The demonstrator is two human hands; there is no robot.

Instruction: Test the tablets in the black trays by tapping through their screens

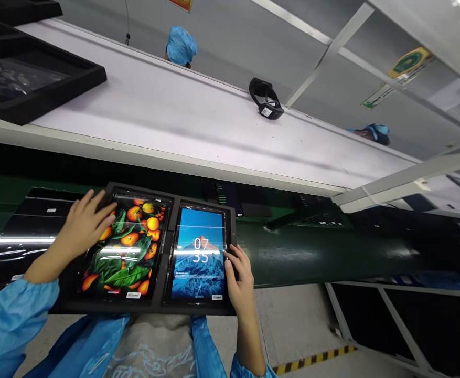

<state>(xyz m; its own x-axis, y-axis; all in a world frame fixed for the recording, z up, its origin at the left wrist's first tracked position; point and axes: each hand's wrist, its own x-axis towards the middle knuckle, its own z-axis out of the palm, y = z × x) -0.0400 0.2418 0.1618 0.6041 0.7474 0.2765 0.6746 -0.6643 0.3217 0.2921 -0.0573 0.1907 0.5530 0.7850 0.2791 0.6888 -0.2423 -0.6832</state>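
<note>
A black foam tray (pixel 162 268) lies before me with two lit tablets side by side in its recesses. The left tablet (pixel 129 239) shows oranges and green leaves. On the right tablet (pixel 198 257) is a blue mountain picture with the time 07 35. My left hand (pixel 84 223) is open, its spread fingers resting over the left tablet's upper left edge. At the tray's right rim, beside the right tablet, my right hand (pixel 241 278) has its thumb and fingers bent together on the edge. Dark glossy panels (pixel 29 231) lie left of the tray, partly under my left forearm.
A white shelf (pixel 174 121) runs across above the green belt (pixel 292 254). Black trays (pixel 68 86) stand on its left end, and a black strap-like device (pixel 267 102) sits farther right. Co-workers' blue caps (pixel 181 46) show beyond. A dark-panelled rack (pixel 398 320) stands lower right.
</note>
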